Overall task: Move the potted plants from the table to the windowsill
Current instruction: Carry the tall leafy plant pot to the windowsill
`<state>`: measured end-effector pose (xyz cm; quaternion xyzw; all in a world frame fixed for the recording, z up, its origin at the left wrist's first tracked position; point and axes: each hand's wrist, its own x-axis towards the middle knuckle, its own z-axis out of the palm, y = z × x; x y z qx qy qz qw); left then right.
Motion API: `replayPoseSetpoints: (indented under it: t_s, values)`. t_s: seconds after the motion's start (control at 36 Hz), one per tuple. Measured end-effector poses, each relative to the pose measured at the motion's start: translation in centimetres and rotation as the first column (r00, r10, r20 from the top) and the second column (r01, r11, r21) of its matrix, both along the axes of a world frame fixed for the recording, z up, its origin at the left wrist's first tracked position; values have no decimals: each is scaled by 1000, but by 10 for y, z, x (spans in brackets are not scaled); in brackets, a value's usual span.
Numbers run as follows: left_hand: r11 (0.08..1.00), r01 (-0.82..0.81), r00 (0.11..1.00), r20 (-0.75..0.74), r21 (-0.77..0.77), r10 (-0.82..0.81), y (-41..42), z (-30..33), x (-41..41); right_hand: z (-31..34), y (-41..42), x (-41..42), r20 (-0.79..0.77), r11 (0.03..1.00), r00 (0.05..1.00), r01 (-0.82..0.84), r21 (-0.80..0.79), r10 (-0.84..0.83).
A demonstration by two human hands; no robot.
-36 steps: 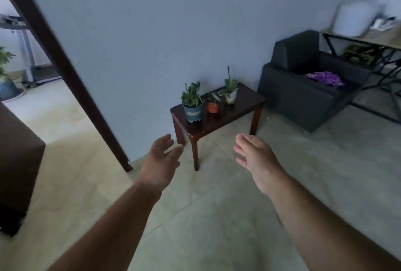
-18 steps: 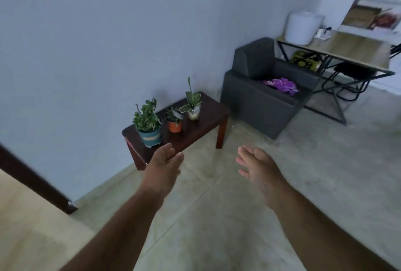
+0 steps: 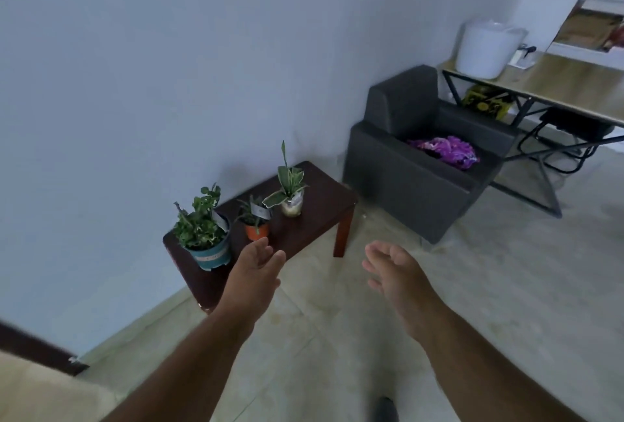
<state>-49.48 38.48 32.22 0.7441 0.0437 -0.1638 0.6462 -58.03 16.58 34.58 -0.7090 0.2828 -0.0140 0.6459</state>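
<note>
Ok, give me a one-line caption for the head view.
Both open hands, left hand and right hand, reach toward three potted plants on the dark low table.

This is a room in a home, a living room with a work corner. A low dark table [image 3: 314, 219] carrying three small potted plants [image 3: 202, 229] stands against a plain pale wall [image 3: 169, 67] on a tiled floor [image 3: 506, 286]. Just right of the table sits a dark armchair [image 3: 405, 168] with a purple bundle [image 3: 445, 151] on its seat, and beyond the armchair stands a desk [image 3: 557, 83] on a black metal frame.
</note>
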Motion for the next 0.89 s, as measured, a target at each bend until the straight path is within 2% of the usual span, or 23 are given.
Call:
replayPoseSetpoints:
  t_s: [0.06,0.28,0.42,0.64,0.89]
  values:
    - [1000,0,1000,-12,25,1,-10,-5,11,-2,-9,12,-3,1000,1000,-9,-20,9]
    - [986,-107,990,-73,126,117,-125,-32,87,-27,-135,111,-31,993,993,-110,52,112]
    - [973,-192,972,-110,126,206,-172,-42,124,-35,-191,167,-58,981,980,-191,34,193]
    - [945,-294,939,-143,142,313,-199,-64,191,-61,-217,260,-117,960,952,-278,43,281]
    - [925,-366,889,-257,100,379,-216,-129,281,-108,-222,364,-225,934,908,-355,30,353]
